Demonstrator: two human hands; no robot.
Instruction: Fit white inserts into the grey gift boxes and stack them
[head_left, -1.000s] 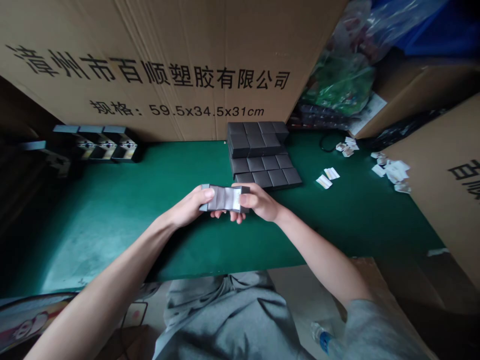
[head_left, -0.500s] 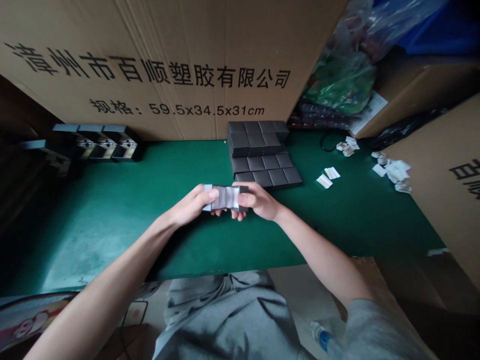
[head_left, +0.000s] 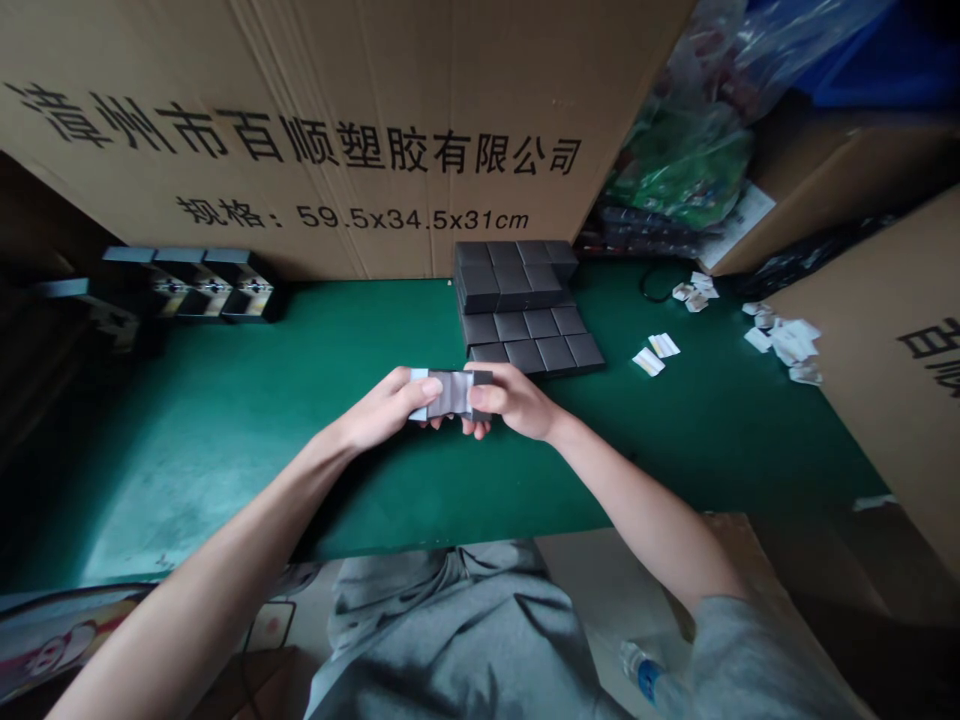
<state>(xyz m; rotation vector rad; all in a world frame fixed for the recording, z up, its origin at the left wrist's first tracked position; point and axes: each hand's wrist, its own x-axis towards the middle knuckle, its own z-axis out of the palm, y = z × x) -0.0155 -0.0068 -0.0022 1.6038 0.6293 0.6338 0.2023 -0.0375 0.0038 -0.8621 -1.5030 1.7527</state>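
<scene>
Between my two hands, above the green table [head_left: 360, 340], is a small dark jewelry box [head_left: 452, 393] with a pale grey lining facing up. My left hand [head_left: 390, 405] grips its left end, the thumb pressed on the lining. At the other end my right hand [head_left: 517, 398] closes round the dark side, its thumb on the inner edge. Fingertips of both hands show beneath the box. Just beyond the right hand, closed dark boxes [head_left: 525, 325] stand in stacked rows.
Open boxes [head_left: 217, 285] with light insides line the back left. Small white pieces [head_left: 656, 354] and crumpled white scraps [head_left: 791, 345] lie on the right. A large carton [head_left: 337, 60] stands behind the table; plastic bags [head_left: 682, 160] lie at the back right. A bottle [head_left: 641, 672] is below.
The thumbs and the box between them have shifted very slightly. Both hands keep their grip, and everything else stays in place.
</scene>
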